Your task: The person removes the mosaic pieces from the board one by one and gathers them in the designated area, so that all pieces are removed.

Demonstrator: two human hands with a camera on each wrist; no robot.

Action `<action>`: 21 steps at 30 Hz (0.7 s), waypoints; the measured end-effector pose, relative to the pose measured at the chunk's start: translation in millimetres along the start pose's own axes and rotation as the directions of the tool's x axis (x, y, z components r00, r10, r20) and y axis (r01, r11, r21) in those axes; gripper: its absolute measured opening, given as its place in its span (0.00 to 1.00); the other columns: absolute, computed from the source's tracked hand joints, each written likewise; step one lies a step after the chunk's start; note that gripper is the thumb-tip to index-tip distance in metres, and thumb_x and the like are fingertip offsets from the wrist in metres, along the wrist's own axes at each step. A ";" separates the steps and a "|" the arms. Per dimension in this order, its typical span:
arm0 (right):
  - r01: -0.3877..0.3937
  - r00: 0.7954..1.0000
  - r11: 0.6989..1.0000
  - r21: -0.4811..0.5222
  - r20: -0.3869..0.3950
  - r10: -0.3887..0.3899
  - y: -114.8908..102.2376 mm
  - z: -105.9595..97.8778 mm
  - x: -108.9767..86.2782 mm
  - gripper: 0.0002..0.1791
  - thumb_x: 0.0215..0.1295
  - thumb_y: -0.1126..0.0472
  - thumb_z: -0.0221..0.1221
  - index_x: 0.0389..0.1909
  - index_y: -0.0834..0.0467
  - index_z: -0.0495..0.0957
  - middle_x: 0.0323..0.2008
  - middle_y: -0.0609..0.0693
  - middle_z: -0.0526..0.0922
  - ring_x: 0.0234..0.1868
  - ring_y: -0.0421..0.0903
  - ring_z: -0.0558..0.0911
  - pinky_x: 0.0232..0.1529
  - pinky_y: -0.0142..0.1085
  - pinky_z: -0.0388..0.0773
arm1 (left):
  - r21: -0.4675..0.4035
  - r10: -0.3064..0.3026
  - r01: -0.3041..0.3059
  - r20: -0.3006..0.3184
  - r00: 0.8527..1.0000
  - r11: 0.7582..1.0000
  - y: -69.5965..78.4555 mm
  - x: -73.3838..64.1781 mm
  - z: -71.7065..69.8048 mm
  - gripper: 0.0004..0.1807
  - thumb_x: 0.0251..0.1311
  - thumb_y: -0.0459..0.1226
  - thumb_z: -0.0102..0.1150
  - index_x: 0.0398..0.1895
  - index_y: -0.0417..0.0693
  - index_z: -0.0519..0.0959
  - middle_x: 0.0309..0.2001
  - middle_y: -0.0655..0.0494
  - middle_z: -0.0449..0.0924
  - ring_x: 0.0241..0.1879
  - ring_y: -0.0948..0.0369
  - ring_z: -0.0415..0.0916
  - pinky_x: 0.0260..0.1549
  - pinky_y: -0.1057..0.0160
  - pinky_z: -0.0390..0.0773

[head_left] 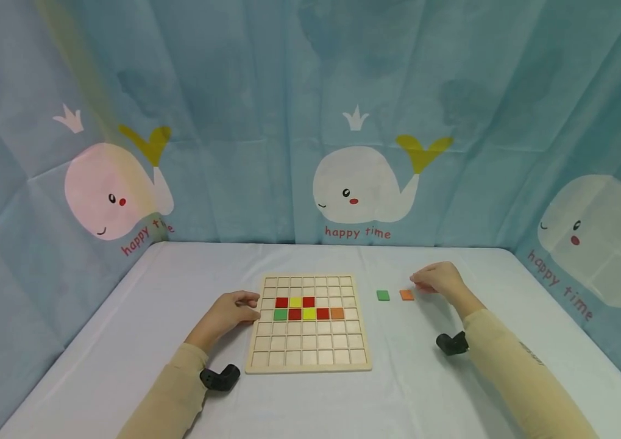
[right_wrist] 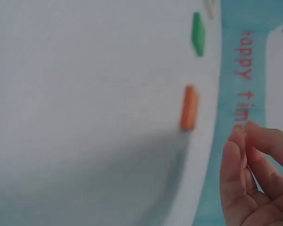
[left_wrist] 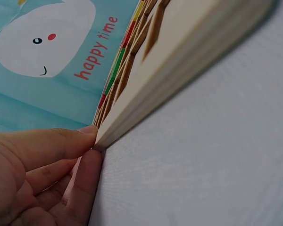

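A wooden grid board (head_left: 309,360) lies on the table, with several red, yellow, green and orange square tiles in its cells. My left hand (head_left: 229,312) is at the board's left edge; in the left wrist view its thumb (left_wrist: 61,147) and a finger pinch the rim. A loose green tile (head_left: 383,296) and a loose orange tile (head_left: 406,295) lie right of the board. My right hand (head_left: 437,279) hovers just right of the orange tile, its fingers loosely bent. In the right wrist view, thumb and fingertips (right_wrist: 232,155) come close together, with nothing visible between them.
A white cloth covers the table (head_left: 310,405). Behind and on both sides hangs a blue curtain (head_left: 244,183) printed with whales. A black device (head_left: 220,378) sits at the left wrist and another black device (head_left: 451,343) at the right.
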State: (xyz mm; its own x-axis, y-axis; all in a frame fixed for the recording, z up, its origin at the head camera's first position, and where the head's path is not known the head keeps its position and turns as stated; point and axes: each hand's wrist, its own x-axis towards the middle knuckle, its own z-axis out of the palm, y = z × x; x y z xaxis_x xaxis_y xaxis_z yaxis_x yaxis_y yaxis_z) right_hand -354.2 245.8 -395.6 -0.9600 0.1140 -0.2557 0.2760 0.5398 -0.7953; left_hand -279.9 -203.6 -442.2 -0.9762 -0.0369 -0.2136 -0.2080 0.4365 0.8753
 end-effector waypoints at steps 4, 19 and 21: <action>0.108 0.993 0.993 0.041 0.051 -0.110 -14.5 6.4 -10.4 0.20 0.65 0.60 0.64 0.50 0.73 0.81 0.30 0.48 0.88 0.27 0.34 0.84 0.36 0.29 0.84 | 0.003 0.007 -0.007 -0.001 1.000 1.000 -1.6 0.9 0.8 0.27 0.56 0.31 0.67 0.62 0.38 0.76 0.48 0.48 0.77 0.42 0.59 0.75 0.37 0.68 0.81; 0.034 0.986 0.993 0.113 0.161 -0.052 -44.5 65.6 -20.8 0.16 0.63 0.57 0.66 0.46 0.64 0.85 0.26 0.45 0.88 0.30 0.39 0.87 0.56 0.48 0.80 | 0.002 0.009 -0.009 0.003 1.000 1.000 -0.6 0.7 0.9 0.27 0.56 0.31 0.67 0.61 0.36 0.75 0.47 0.47 0.77 0.41 0.59 0.74 0.36 0.68 0.80; 0.056 0.982 0.990 0.129 0.174 -0.078 -46.6 72.7 -20.7 0.15 0.64 0.60 0.65 0.46 0.66 0.85 0.29 0.47 0.88 0.29 0.38 0.86 0.50 0.42 0.84 | 0.000 0.012 -0.012 0.004 1.000 1.000 -0.8 0.9 0.7 0.27 0.56 0.31 0.67 0.61 0.36 0.75 0.47 0.47 0.77 0.41 0.59 0.74 0.36 0.68 0.80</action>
State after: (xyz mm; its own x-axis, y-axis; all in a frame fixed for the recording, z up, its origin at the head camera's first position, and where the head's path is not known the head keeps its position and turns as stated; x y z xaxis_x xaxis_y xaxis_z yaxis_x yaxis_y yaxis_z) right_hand -343.8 157.7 -393.2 -0.9555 -0.0756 -0.2850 0.2259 0.4336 -0.8723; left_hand -280.6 -203.3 -443.5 -0.9784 -0.0281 -0.2049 -0.1964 0.4366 0.8780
